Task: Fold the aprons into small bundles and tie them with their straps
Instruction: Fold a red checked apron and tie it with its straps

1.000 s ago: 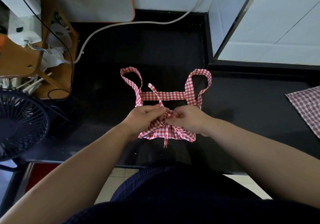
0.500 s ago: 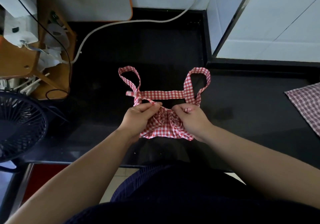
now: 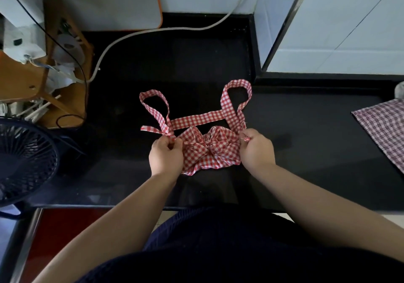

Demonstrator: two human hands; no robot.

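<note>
- Bunched red-and-white checked cloth apron lies on the black counter.
- Left hand pinches one thin checked strap.
- Right hand grips the other strap end.

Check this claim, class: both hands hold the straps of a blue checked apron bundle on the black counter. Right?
Wrong colour: the head view shows a red checked apron bundle, not blue. The left hand and right hand hold its straps on the black counter.
</note>
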